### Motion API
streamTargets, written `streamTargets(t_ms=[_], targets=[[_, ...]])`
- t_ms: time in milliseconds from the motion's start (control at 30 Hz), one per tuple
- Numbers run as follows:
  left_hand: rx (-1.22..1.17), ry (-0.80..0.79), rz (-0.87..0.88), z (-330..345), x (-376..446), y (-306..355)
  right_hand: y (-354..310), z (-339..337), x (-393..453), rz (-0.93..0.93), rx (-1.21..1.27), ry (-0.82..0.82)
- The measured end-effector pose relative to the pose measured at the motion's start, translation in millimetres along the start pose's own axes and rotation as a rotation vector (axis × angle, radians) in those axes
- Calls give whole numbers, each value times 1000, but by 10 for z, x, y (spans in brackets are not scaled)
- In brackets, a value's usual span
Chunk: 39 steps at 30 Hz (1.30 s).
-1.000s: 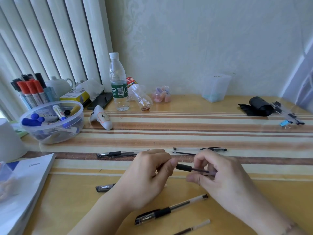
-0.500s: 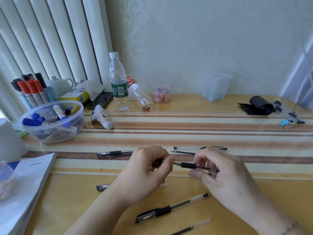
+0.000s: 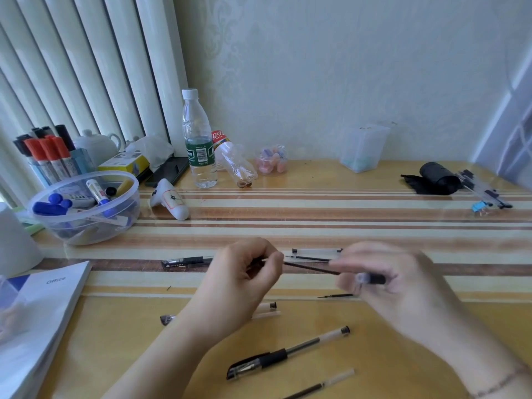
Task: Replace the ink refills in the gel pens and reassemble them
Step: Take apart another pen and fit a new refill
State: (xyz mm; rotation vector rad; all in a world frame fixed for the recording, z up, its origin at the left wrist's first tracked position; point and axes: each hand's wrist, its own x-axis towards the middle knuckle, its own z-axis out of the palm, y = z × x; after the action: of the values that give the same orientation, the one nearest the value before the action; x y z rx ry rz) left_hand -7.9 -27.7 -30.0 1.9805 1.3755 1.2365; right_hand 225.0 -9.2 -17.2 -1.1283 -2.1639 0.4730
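Head view, one moment of pen servicing at a striped yellow-and-brown wooden tabletop (image 3: 345, 203).

Item 1: left hand (image 3: 244, 272), fingers closed in a pinch on the near end of a thin dark ink refill (image 3: 311, 268); which end of the refill it holds cannot be told.

Item 2: right hand (image 3: 397, 280), blurred with motion, closed around a clear gel pen barrel with black rubber grip (image 3: 371, 278). The refill runs from the left pinch into this barrel, held in the air just above the tabletop.

Item 3: spare parts lying loose. A complete black-capped gel pen (image 3: 288, 354) near the front edge; a loose clear-ended refill (image 3: 319, 387) beside it; a short pointed tip piece (image 3: 335, 296) under the right hand; an empty clear barrel (image 3: 316, 250) and a second capped black pen (image 3: 187, 261) beyond the hands.

Step in hand, as judged: drawing the refill out of, or seating it in, the barrel; direction cannot be told from the blur.

Next move calls for: keeping refill and barrel in one line, so the thin tube does not bend, then picking up the tip piece.

Change from half a second ago: the hands have drawn apart, the right one travelling rightward with the barrel, so a long bare stretch of refill now shows where only the black grip showed between them.
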Motion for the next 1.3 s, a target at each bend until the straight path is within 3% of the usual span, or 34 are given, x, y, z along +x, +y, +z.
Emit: streamTargets(t_ms=[67, 167, 433, 833, 933, 1033, 1300], targets=[[3, -38, 14, 54, -12, -8, 1, 65, -17, -5, -72, -36], [89, -104, 28, 83, -23, -18, 88, -21, -4, 129, -271, -91], [203, -50, 39, 44, 1, -88, 204, -147, -25, 355, -444, -307], [227, -137, 30, 71, -32, -81, 234, -68, -20, 350, -418, -279], [202, -148, -4, 81, -27, -74, 172, -33, -25, 304, -478, -213], [139, -148, -36, 97, -22, -66, 125, -6, -11, 292, -371, -105], [85, -125, -35, 121, -32, -39, 104, 44, -17, 188, -276, -20]])
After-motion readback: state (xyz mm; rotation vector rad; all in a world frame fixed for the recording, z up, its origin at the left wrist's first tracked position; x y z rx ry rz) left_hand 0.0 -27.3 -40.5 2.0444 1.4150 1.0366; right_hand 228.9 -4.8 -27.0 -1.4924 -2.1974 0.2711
